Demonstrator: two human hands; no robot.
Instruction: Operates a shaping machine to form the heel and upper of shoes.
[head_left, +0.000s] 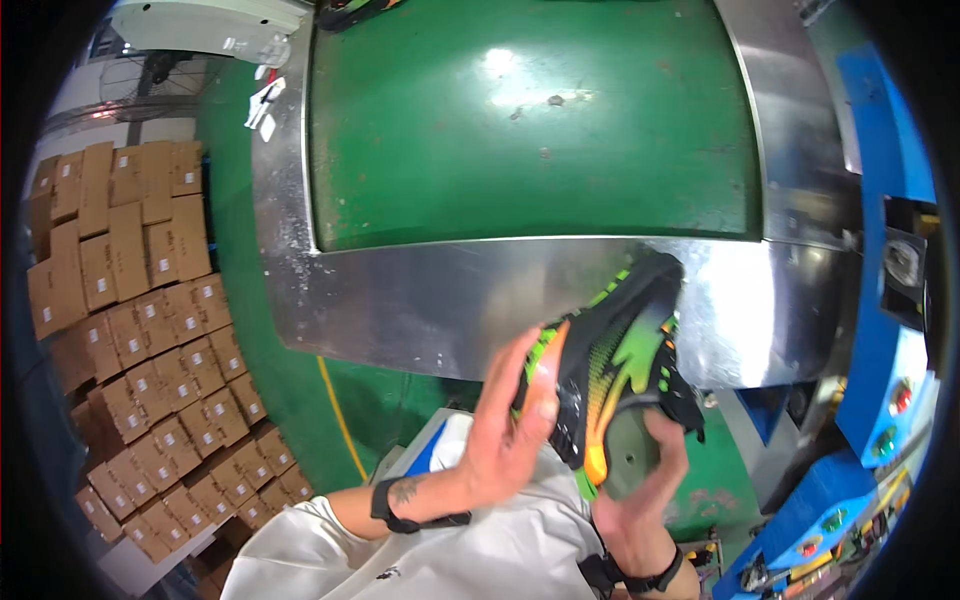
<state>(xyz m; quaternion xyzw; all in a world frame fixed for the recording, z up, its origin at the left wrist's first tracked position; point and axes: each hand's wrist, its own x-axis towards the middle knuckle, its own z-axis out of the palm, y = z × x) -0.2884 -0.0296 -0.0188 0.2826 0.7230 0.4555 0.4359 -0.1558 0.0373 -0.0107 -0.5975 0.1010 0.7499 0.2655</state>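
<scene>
A black sports shoe [620,350] with green and orange patterns is tilted in front of me, its toe pointing away over the metal edge. My left hand [508,425] lies along the sole side, fingers and thumb against the shoe. At the heel end, my right hand [645,480] grips the shoe with its thumb at the collar opening. The right fingers are partly hidden behind the heel. I wear dark bands on both wrists.
Ahead runs a green belt [540,130] inside a metal frame [430,300]. Part of another shoe [350,12] shows at its far left. Stacked cardboard boxes [150,330] stand to the left. Blue machinery [880,360] with red and green buttons borders the right.
</scene>
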